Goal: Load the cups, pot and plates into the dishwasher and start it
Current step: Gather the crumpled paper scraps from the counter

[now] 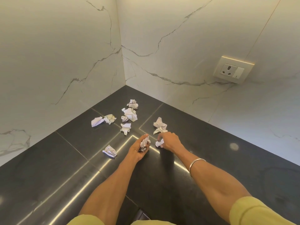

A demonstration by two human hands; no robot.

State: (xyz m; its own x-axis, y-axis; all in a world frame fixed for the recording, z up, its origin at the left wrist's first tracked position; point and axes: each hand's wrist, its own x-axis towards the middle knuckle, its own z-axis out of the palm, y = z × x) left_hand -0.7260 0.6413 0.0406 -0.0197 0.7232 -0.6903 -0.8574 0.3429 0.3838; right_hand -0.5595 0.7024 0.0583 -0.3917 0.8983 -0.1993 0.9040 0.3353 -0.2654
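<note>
No cups, pot, plates or dishwasher are in view. I look down at a dark stone counter (65, 168) in a marble-walled corner. My left hand (137, 151) lies palm up and holds a crumpled white paper ball (145, 143). My right hand (170, 141) pinches another small paper ball (159, 143) on the counter just to the right. A silver bangle (195, 164) circles my right wrist.
Several more crumpled paper balls lie scattered toward the corner: one at the left (110, 151), a pair (103, 120), a large one (130, 114), and one (159, 125) just beyond my right hand. A wall socket (232, 70) sits on the right wall.
</note>
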